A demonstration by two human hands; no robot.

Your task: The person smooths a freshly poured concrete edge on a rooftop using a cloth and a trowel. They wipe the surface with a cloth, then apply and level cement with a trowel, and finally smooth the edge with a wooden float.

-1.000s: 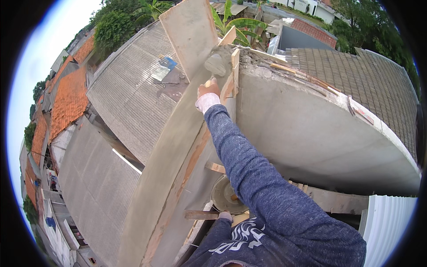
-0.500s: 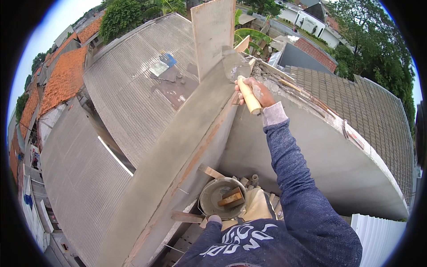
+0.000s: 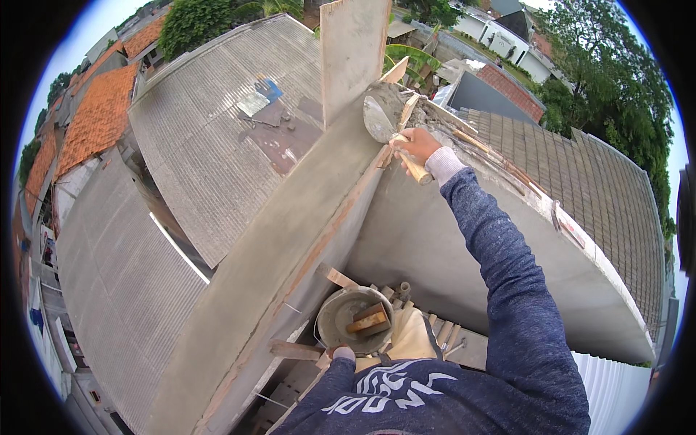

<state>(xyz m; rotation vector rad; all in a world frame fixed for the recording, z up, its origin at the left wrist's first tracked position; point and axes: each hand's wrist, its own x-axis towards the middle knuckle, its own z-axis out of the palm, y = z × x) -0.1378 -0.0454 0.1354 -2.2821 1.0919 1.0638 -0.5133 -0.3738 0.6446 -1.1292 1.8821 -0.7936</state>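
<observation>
My right hand (image 3: 416,146) is closed around the pale wooden handle of a trowel (image 3: 378,120). The trowel's rounded metal blade is tilted up on edge against grey wet mortar (image 3: 390,101) at the far end of the wall top. A smooth grey band of mortar (image 3: 290,210) runs along that wall top toward me. Beside the near rim of a bucket (image 3: 324,307) is my left hand (image 3: 336,350), mostly hidden by its cuff, its fingers not showing. Inside the bucket lies a wooden float (image 3: 368,319) with a handle.
An upright board (image 3: 354,58) stands at the wall's far corner. Another wall (image 3: 435,239) with rough edges and strips along its top branches to the right. Wooden props (image 3: 297,351) jut out beside the bucket. Corrugated roofs (image 3: 225,109) lie below on the left, a tiled roof (image 3: 573,167) on the right.
The trowel blade has turned from lying flatter over the mortar to standing on edge. My right hand has rolled over with the handle and shifted slightly. The view has moved a little.
</observation>
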